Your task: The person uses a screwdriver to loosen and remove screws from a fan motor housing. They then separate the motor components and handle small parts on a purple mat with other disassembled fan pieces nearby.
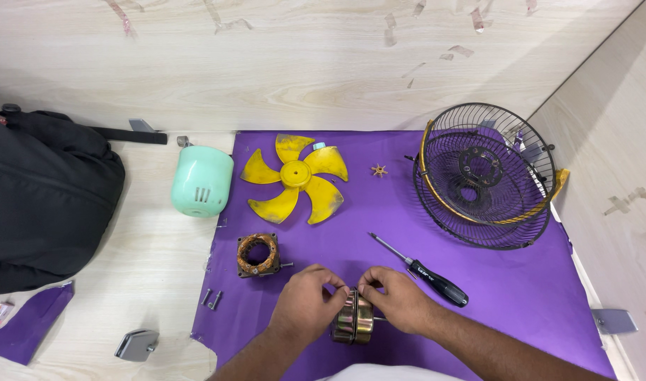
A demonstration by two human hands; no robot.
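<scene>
Fingers (339, 288) of both hands pinch the top of the round brass-coloured metal motor housing (353, 321) — it stands low on the purple mat (506, 282), left hand (307, 300) and right hand (397, 300) equally near, axis lying left-right.

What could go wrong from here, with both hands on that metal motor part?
1. Both hands pinch the motor part only at its top edge; it may slip onto the mat.
2. The screwdriver lies right beside the right hand and could get knocked away.
3. Loose screws sit at the mat's edge, near the left forearm, and might scatter.
</scene>
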